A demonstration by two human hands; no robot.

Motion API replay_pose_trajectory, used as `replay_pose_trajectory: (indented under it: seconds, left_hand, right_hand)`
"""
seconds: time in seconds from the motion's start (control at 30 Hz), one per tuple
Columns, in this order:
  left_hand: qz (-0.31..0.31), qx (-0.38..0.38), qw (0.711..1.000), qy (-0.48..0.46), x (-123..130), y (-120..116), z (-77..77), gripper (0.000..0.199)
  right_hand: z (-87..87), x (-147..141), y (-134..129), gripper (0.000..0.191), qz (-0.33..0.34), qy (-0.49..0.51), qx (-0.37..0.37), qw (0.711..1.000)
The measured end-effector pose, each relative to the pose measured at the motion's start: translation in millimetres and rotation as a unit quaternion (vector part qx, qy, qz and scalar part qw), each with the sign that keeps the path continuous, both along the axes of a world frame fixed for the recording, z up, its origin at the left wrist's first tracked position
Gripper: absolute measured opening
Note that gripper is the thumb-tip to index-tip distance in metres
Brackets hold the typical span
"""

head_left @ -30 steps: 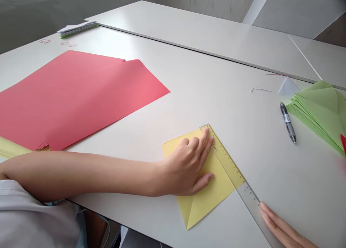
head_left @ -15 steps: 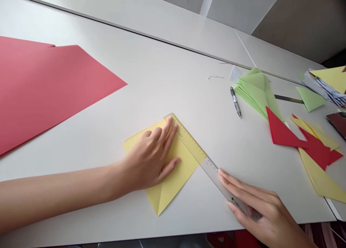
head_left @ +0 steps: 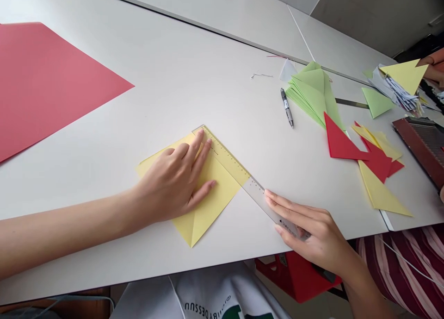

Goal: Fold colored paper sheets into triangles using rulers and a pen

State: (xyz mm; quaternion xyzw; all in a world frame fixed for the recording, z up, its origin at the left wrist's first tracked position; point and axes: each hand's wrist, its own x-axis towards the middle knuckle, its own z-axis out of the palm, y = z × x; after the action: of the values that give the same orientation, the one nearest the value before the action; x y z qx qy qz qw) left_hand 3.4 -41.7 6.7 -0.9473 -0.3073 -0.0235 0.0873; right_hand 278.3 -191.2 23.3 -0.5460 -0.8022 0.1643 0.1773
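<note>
A folded yellow paper (head_left: 217,191) lies on the white table, pointed at its near end. Along its right edge lies a clear plastic ruler (head_left: 258,191), its near end extending past the paper. My left hand (head_left: 176,178) is spread flat over the paper, index and middle fingertips pressing the ruler's far end. My right hand (head_left: 312,224) grips the ruler's near end, fingers along the upper edge and thumb below. The palm hides the ruler's tip.
A large red sheet (head_left: 58,83) is at left. Beyond the ruler lie a pen (head_left: 286,108), stacked green papers (head_left: 312,92), red pieces (head_left: 342,140) and yellow pieces (head_left: 381,194). At right are a dark red framed object (head_left: 416,147) and another person's striped clothing (head_left: 398,259).
The camera view has shifted, so the table's things appear further left and higher. My hands keep their hold on paper and ruler. More of the right side and near edge shows.
</note>
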Motion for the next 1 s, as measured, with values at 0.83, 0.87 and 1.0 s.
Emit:
replay_pose_trajectory:
  seconds: [0.83,0.87,1.0]
  left_hand:
    - [0.022,-0.038,0.999,0.004,5.3,-6.9,11.7,0.075]
    - [0.022,-0.030,0.999,-0.004,4.8,-6.8,11.1,0.075]
    - [0.032,0.015,0.998,-0.044,0.9,-5.5,7.3,0.070]
  right_hand:
    - [-2.4,-4.3,-6.3,0.057,-0.042,0.025,0.034,0.998]
    - [-3.9,-4.9,-6.1,0.058,-0.042,0.024,0.044,0.998]
    - [-8.0,-4.9,-5.6,0.059,-0.018,0.014,0.082,0.996]
